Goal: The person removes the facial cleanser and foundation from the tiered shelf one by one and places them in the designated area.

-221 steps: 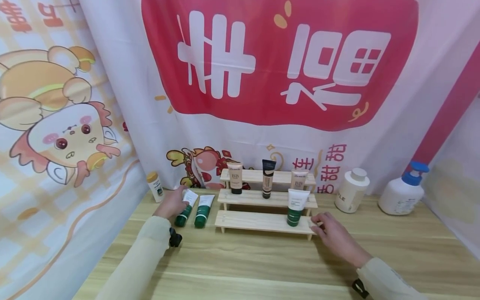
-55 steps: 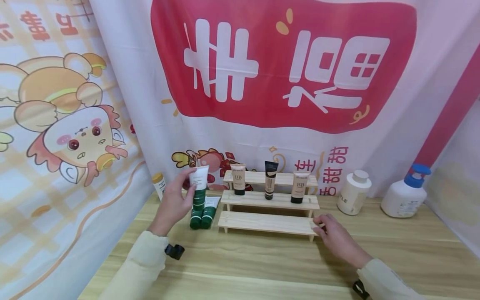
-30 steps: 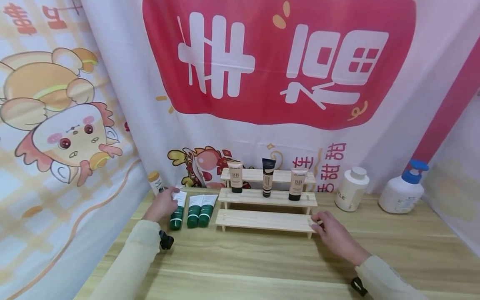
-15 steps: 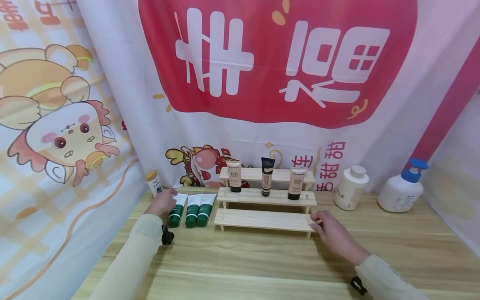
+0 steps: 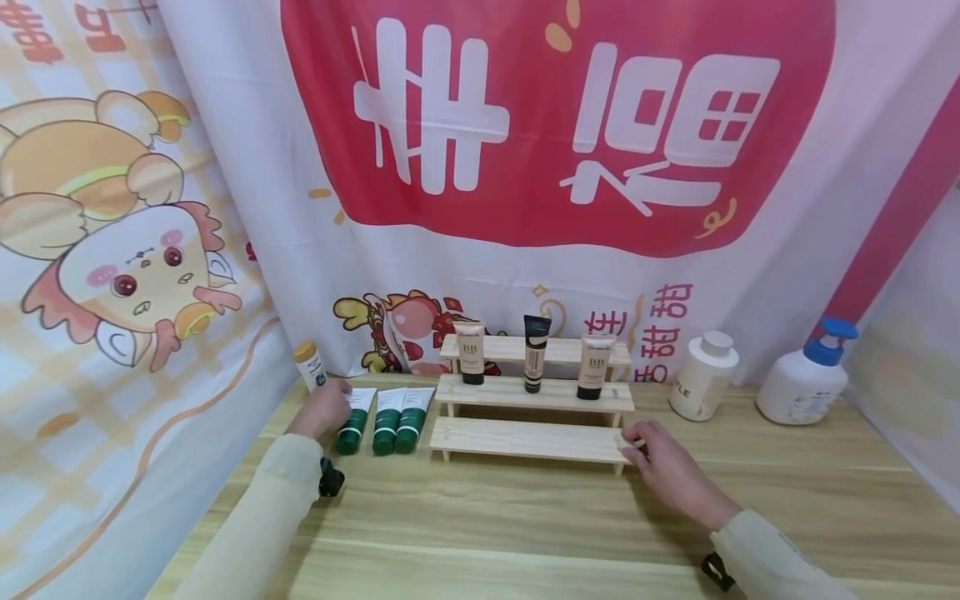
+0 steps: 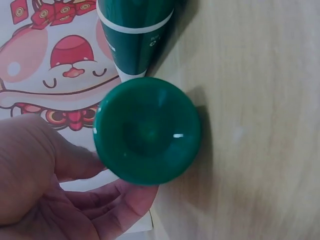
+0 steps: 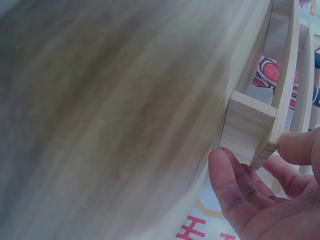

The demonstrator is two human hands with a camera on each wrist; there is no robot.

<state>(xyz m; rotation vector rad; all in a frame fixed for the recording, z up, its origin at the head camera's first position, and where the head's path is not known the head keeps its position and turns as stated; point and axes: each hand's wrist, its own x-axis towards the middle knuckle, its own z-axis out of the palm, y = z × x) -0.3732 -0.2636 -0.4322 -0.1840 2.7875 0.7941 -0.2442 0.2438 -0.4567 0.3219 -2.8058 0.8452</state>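
In the head view my left hand (image 5: 324,410) is at the leftmost green-and-white squeeze tube (image 5: 352,433), which lies capped end towards me. Its thumb and fingers are curled about the tube's far left part. From the left wrist view, the green cap (image 6: 147,131) hides the fingertips. Two similar squeeze tubes lie side by side to the right; the nearer is the middle tube (image 5: 387,427). My right hand (image 5: 669,467) pinches the right end of the lowest step of a three-step wooden display stand (image 7: 250,117), thumb on top and fingers below.
On the stand's middle step stand two beige BB cream tubes, left (image 5: 471,353) and right (image 5: 596,367), with a black-capped tube (image 5: 535,354) between. A yellow-capped bottle (image 5: 308,364) is behind my left hand. A white bottle (image 5: 703,377) and blue pump bottle (image 5: 806,375) stand right.
A green-and-white tube stood on the lowest step earliest; my left hand lifted one beside the stand, then laid it leftmost. Since then the left hand shifts slightly left. My right hand stays at the stand.
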